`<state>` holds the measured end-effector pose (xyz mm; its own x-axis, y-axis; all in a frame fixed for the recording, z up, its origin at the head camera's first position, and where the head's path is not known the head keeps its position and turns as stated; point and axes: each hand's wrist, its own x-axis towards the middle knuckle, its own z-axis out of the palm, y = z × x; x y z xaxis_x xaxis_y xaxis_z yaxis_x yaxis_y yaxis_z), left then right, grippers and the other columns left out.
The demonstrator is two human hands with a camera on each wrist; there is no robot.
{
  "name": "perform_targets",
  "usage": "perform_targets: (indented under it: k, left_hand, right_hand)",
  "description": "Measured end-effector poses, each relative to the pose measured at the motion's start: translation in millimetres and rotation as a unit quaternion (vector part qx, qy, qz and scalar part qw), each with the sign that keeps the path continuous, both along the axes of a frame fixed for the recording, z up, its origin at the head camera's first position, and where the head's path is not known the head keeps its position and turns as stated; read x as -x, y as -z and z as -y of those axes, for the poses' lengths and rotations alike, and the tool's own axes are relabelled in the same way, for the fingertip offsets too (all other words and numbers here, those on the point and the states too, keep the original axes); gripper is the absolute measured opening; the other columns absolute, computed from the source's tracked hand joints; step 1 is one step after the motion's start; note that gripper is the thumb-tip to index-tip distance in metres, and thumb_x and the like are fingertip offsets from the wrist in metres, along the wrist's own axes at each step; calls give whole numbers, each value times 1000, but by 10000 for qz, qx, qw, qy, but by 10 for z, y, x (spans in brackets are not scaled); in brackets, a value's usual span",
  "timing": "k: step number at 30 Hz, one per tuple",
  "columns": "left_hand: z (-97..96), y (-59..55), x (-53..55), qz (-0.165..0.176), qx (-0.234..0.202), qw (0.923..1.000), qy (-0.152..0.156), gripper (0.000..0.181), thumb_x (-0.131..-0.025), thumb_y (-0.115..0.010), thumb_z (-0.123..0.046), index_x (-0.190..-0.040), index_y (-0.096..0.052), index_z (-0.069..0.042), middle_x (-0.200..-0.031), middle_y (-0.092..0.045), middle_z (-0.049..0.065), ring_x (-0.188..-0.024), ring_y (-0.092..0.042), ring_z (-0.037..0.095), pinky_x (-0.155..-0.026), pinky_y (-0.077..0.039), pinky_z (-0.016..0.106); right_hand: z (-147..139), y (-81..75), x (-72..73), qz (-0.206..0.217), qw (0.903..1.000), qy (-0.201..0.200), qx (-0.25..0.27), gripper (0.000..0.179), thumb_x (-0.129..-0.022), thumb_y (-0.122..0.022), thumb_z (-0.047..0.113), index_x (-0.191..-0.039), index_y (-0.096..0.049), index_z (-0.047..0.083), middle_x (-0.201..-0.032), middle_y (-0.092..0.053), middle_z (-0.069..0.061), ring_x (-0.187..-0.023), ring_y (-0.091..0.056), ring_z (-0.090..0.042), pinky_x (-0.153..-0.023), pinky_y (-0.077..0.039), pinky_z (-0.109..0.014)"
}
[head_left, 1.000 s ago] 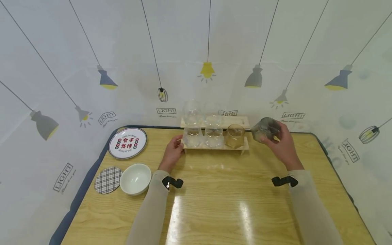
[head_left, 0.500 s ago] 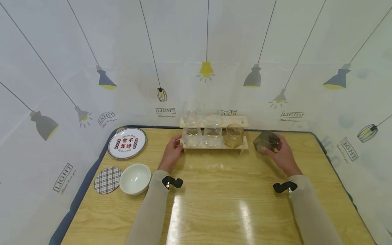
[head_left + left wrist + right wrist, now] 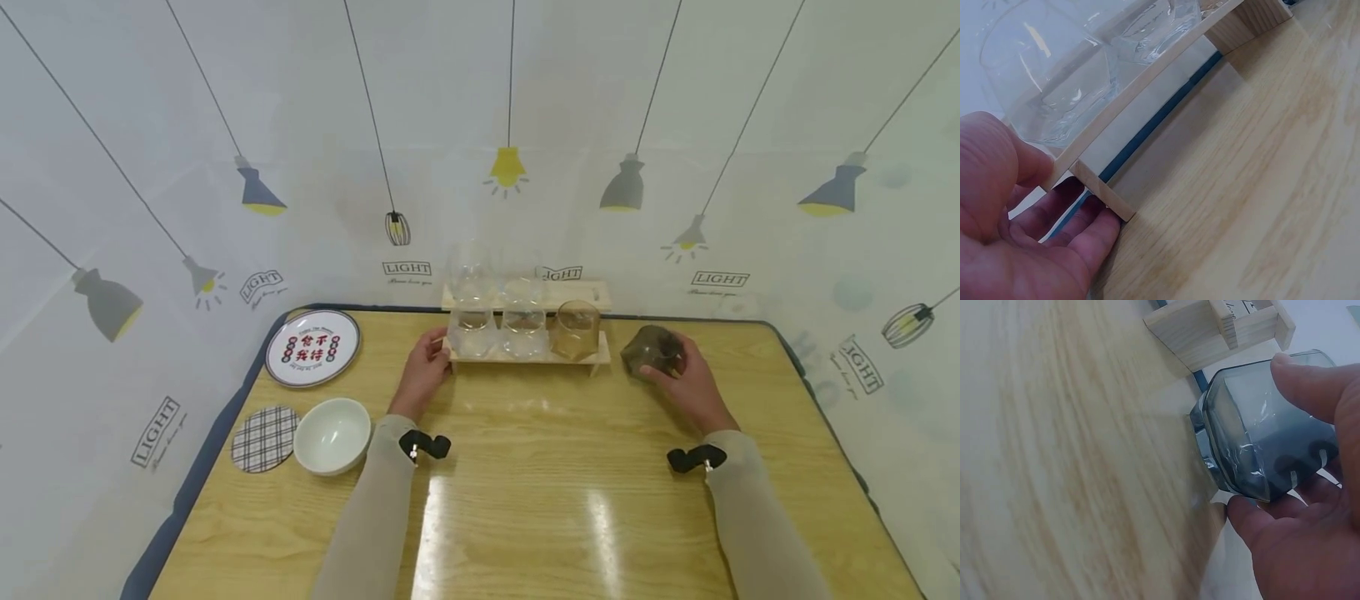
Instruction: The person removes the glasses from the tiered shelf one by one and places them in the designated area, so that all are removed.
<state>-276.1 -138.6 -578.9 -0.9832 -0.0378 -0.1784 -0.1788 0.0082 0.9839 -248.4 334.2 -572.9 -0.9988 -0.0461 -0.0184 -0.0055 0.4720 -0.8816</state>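
My right hand grips a smoky grey glass to the right of a two-tier wooden rack. In the right wrist view the thumb lies along one side of that tilted glass and the fingers curl round the other, its base close to the tabletop. At the rack's left end, my left hand holds the lower shelf. The left wrist view has the thumb at the shelf's corner and the fingers by its short wooden leg. Clear glasses fill the left of both tiers; an amber glass sits lower right.
A plate with red characters lies at the table's back left. Nearer me are a checked round mat and a white bowl. A wall covering printed with lamps rises behind the wooden table.
My right hand has lowered the grey glass from beside the rack toward the tabletop, slightly to the right. My left hand has stayed at the rack's left end.
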Motion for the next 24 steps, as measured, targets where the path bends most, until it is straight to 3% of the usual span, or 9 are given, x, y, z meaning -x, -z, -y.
perform_targets:
  k: [3, 8, 12, 15, 19, 24]
  left_hand:
    - [-14, -15, -15, 20, -16, 10000, -16, 43, -109, -51, -6, -151, -52, -14, -146, -58, 21, -123, -59, 27, -98, -55, 41]
    - [-9, -1, -16, -5, -7, 10000, -36, 43, -109, -51, -7, -152, -52, -14, -146, -58, 21, -123, -59, 27, -96, -55, 37]
    - [-4, -7, -20, 24, -74, 10000, -1, 43, -110, -52, -7, -152, -52, -15, -145, -57, 21, -118, -58, 24, -93, -55, 35]
    - [-9, -20, -31, 35, -151, 9999, 12, 44, -110, -51, -6, -153, -51, -14, -144, -57, 22, -115, -58, 22, -90, -54, 33]
    - [-9, -31, -40, 51, -200, 9998, 7, 44, -110, -50, -6, -154, -50, -14, -145, -57, 22, -117, -58, 23, -91, -55, 33]
    - [-2, -43, -40, 80, -228, 9997, 26, 45, -110, -51, -6, -154, -50, -14, -145, -57, 22, -117, -58, 23, -92, -55, 34]
  right_hand:
    - [-5, 1, -13, 62, 9999, -33, 72, 101, -97, -78, 40, -169, -14, 10, -171, -26, -24, -155, -31, -50, -120, -34, -64]
    - [-28, -3, -7, 111, 9999, -59, 79, 101, -97, -78, 39, -170, -14, 12, -172, -23, -24, -156, -28, -49, -123, -32, -63]
    - [-53, -55, -29, 202, 9995, -46, 220, 100, -97, -79, 36, -170, -16, 13, -173, -24, -21, -158, -28, -44, -125, -36, -41]
    - [-63, -115, -65, 184, 9994, 19, 299, 96, -97, -78, 36, -170, -19, 14, -173, -27, -20, -158, -29, -43, -114, -43, -19]
    - [-81, -176, -82, -50, 9992, 169, 353, 88, -99, -77, 37, -167, -28, 10, -170, -33, -20, -156, -33, -42, -105, -45, -9]
    - [-84, -305, -72, -319, 9973, 445, 485, 79, -100, -75, 36, -163, -35, 12, -167, -39, -17, -156, -36, -35, -103, -45, -8]
